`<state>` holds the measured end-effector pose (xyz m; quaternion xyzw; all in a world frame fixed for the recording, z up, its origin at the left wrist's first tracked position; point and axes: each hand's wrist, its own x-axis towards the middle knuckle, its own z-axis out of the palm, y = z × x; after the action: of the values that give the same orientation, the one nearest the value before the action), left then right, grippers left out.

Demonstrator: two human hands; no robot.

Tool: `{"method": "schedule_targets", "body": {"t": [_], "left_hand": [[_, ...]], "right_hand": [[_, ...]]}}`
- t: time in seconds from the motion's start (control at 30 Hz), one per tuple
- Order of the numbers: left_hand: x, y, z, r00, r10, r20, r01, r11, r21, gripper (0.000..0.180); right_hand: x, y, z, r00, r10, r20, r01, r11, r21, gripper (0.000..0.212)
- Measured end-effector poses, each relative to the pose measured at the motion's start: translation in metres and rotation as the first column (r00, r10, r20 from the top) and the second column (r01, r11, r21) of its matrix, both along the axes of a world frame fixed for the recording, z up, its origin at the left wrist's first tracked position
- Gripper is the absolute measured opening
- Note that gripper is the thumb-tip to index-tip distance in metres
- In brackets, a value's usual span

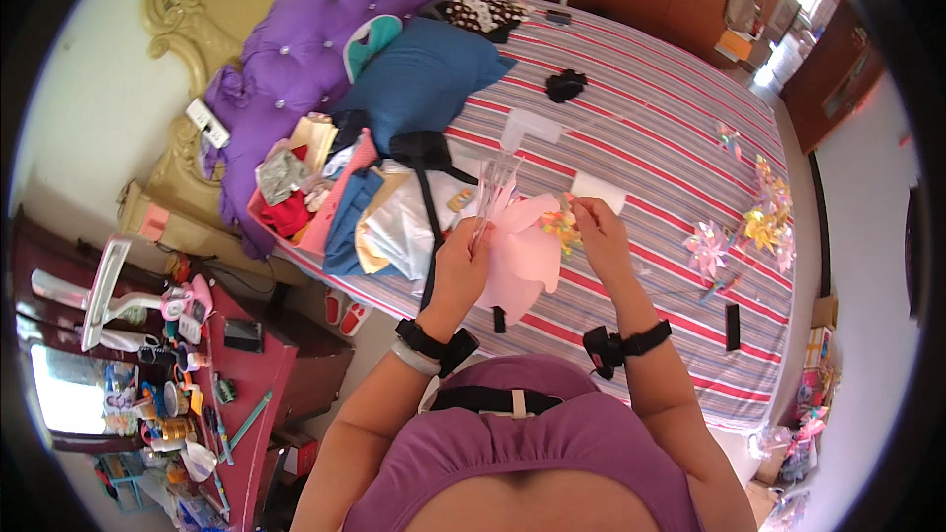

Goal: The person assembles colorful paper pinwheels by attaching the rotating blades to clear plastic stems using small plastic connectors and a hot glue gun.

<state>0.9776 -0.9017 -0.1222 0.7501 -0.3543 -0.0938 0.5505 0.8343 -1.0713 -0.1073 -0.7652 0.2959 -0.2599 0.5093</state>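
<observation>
My left hand is closed around a pale pink, petal-edged sheet and a bundle of thin clear sticks that point away from me. To its right, my right hand is raised above the bed with thumb and fingertips pinched together. Whatever lies between those fingertips is too small to make out. Just left of the right fingertips, beside the pink sheet, shows a shiny yellow-orange piece; I cannot tell whether the fingers touch it.
The striped bed carries shiny pinwheels, a black fuzzy item, a white paper and a dark phone-like bar. A pink basket of clothes and a blue pillow sit left. A cluttered red desk stands nearer left.
</observation>
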Motion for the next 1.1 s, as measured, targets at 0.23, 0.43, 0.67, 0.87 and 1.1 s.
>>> {"method": "schedule_targets", "body": {"t": [0.23, 0.43, 0.67, 0.87, 1.1], "left_hand": [[-0.057, -0.070, -0.050, 0.930, -0.199, 0.308, 0.116, 0.956, 0.269, 0.031], [-0.070, -0.084, -0.067, 0.923, -0.234, 0.307, 0.118, 0.928, 0.353, 0.034], [-0.071, -0.098, -0.061, 0.964, -0.218, 0.152, 0.171, 0.946, 0.274, 0.036], [-0.050, -0.101, -0.079, 0.948, -0.131, 0.288, 0.041, 0.953, 0.299, 0.027], [-0.049, -0.092, -0.094, 0.931, -0.352, -0.099, 0.364, 0.861, 0.356, 0.084]], "right_hand": [[-0.039, -0.020, 0.022, 0.926, 0.160, 0.342, -0.286, 0.889, 0.357, 0.031], [-0.036, -0.038, 0.008, 0.753, -0.256, 0.606, -0.284, 0.705, 0.650, 0.028], [-0.019, -0.058, 0.030, 0.596, -0.333, 0.731, -0.471, 0.593, 0.654, 0.036], [-0.022, -0.075, 0.036, 0.552, -0.649, 0.523, -0.290, 0.439, 0.850, 0.038], [-0.029, -0.080, 0.022, 0.567, -0.282, 0.774, -0.649, 0.425, 0.630, 0.037]]}}
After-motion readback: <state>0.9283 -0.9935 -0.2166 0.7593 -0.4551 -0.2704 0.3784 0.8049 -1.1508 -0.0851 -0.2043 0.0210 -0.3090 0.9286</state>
